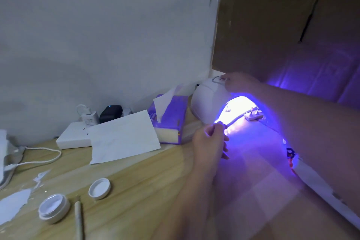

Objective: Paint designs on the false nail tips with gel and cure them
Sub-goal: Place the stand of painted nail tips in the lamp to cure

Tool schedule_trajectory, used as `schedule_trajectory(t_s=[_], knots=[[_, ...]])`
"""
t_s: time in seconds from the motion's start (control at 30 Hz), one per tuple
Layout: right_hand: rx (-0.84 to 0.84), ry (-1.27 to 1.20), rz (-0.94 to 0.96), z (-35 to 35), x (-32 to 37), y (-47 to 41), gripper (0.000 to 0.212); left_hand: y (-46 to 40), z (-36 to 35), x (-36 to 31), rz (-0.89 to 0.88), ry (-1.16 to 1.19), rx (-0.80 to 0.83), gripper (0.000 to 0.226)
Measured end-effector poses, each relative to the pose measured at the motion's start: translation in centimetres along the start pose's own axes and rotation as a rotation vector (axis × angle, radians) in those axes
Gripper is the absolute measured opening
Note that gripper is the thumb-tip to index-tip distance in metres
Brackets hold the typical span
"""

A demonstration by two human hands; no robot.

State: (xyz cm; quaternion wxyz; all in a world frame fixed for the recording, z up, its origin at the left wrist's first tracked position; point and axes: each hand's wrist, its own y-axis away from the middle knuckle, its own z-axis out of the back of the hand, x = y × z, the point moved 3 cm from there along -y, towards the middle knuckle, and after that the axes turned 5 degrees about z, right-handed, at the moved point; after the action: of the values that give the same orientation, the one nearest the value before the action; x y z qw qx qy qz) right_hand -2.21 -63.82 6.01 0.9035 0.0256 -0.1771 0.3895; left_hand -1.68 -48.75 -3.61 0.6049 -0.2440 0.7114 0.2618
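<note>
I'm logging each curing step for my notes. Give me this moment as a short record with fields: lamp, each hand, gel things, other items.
lamp: white curing lamp at the back of the wooden table, lit violet inside
right hand: right hand rests on the lamp's top, fingers at its button panel
left hand: left hand pinches a small item, too blurred to name, at the lamp's opening
inside lamp: a small holder
gel things: open gel jar, its lid apart, brush between them
other items: tissue box, paper sheet
</note>
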Motion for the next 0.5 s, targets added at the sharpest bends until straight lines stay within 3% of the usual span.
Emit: schedule_trajectory(t_s=[0.13, 0.27, 0.37, 0.43, 0.5], knots=[[-0.074, -0.402, 0.060, -0.2, 0.4, 2.1, 0.057, 0.5, -0.2, 0.1, 0.016, -0.097, 0.006, 0.034], [-0.475, -0.413, 0.048, -0.7, 3.0, 5.3, 0.036, 3.1, -1.0, 0.2, 0.015, -0.274, 0.126, 0.039], [-0.567, -0.674, 0.186, -0.9, 7.2, 7.9, 0.020, 5.6, -0.3, -0.9, 0.051, -0.477, 0.237, 0.027], [-0.586, -0.835, 0.248, -0.4, 10.1, 10.1, 0.018, 8.7, 1.6, -2.8, -0.025, -0.733, 0.338, 0.007], [-0.593, -1.001, 0.275, -0.1, 12.6, 12.4, 0.025, 12.0, 4.6, -4.8, -0.261, -0.930, 0.376, 0.019]])
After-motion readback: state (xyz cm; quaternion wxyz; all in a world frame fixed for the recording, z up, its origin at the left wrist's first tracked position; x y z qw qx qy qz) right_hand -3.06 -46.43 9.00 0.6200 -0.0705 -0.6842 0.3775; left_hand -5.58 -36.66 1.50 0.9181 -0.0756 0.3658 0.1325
